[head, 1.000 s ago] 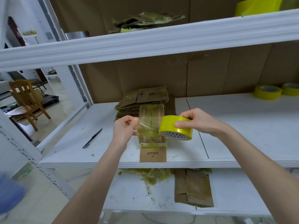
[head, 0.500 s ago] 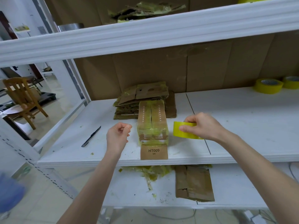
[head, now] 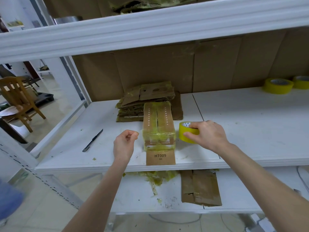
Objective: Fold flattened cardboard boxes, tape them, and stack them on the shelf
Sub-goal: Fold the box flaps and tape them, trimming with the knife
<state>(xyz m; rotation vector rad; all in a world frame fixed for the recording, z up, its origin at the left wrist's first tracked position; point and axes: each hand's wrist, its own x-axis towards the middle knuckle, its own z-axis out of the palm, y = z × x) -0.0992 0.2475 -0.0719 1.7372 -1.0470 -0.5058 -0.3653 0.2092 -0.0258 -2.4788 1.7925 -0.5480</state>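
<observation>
Box folded and taped; stacking on shelf remains. Right hand grips tape roll; left hand is curled, holding nothing.

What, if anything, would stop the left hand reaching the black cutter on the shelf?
Probably nothing, so yes. The left hand hovers curled, seemingly holding nothing, just right of the cutter, with only bare shelf between them. The taped box stands on the hand's other side.
</observation>
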